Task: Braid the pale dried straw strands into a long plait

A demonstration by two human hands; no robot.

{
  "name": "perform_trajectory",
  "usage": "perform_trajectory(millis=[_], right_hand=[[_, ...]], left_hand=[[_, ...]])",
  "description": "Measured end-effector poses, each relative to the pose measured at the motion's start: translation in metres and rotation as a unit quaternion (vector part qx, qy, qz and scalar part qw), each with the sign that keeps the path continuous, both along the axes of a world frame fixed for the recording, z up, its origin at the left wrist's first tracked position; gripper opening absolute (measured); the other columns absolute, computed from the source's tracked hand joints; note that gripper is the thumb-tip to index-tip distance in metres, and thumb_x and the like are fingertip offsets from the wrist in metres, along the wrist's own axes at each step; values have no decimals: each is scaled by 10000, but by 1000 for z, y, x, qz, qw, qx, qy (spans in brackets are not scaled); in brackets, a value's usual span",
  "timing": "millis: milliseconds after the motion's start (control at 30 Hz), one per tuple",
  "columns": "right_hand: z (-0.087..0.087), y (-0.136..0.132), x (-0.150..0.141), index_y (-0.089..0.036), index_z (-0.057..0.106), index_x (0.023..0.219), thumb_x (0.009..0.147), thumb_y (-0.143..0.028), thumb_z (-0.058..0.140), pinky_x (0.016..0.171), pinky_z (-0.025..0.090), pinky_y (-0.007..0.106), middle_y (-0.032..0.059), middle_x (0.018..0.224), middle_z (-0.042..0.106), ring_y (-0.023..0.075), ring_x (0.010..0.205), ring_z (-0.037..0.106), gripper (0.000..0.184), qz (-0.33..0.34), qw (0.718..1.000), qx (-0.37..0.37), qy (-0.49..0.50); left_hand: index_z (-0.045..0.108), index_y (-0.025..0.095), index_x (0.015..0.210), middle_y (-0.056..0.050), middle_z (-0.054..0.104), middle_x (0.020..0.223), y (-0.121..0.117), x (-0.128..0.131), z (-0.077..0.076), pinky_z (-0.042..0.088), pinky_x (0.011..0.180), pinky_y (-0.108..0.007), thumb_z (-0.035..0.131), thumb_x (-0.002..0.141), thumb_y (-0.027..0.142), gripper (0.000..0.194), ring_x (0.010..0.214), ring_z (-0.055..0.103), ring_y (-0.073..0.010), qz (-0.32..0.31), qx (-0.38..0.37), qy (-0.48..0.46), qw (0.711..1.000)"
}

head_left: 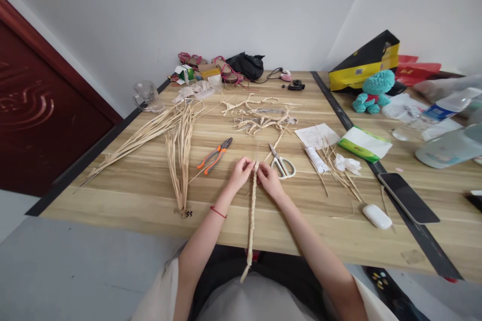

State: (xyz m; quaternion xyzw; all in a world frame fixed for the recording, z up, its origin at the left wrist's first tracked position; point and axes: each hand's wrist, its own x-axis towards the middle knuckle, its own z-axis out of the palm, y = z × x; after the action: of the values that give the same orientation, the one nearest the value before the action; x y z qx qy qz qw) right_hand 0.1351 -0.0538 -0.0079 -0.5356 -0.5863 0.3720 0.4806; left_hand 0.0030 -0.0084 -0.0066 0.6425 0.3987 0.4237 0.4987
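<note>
A long, narrow rod wrapped in pale straw-like fibre [253,210] runs from between my hands down over the table's front edge, its lower end near my lap. My left hand [242,171] pinches its upper end from the left, fingers closed. On the other side, my right hand [269,179] has its fingertips closed at the same end. Thin strands rise above the fingertips. White-handled scissors [283,166] lie just beyond my right hand. Pliers with orange grips [215,156] rest to the left of my left hand.
Bundles of dry straw strips [183,160] spread over the left side. Wrapped branch-like pieces [263,119] lie farther back. To the right are a white tube [316,159], loose strips, a phone [408,197] and a white case [377,216]. A glass mug [147,96] stands at the left edge.
</note>
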Motion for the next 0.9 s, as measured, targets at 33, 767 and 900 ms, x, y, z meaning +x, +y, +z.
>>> perform_trajectory(millis=[33, 767, 900], right_hand=[[0, 0, 0, -190, 571, 993, 821, -339, 442, 497, 443, 273, 9, 617, 572, 157, 494, 531, 261, 2, 1000, -1, 0], [-3, 1, 1, -194, 550, 844, 819, -334, 450, 505, 435, 274, 0, 597, 562, 154, 489, 531, 174, 12, 1000, -2, -20], [-5, 1, 1, -192, 556, 864, 817, -350, 461, 498, 442, 279, 14, 622, 583, 157, 495, 536, 190, 6, 1000, -3, -17]], left_hand=[[494, 172, 749, 17, 544, 674, 0, 0, 0, 437, 658, -235, 513, 805, 426, 261, 671, 531, -109, 1, 1, 5, 1000], [513, 178, 898, -17, 571, 833, -7, 3, 9, 453, 679, -228, 505, 817, 313, 158, 758, 555, -113, -8, 29, 6, 1000], [525, 177, 889, -18, 579, 829, -8, 3, 10, 458, 679, -232, 512, 810, 325, 168, 759, 559, -117, -3, 24, 6, 1000]])
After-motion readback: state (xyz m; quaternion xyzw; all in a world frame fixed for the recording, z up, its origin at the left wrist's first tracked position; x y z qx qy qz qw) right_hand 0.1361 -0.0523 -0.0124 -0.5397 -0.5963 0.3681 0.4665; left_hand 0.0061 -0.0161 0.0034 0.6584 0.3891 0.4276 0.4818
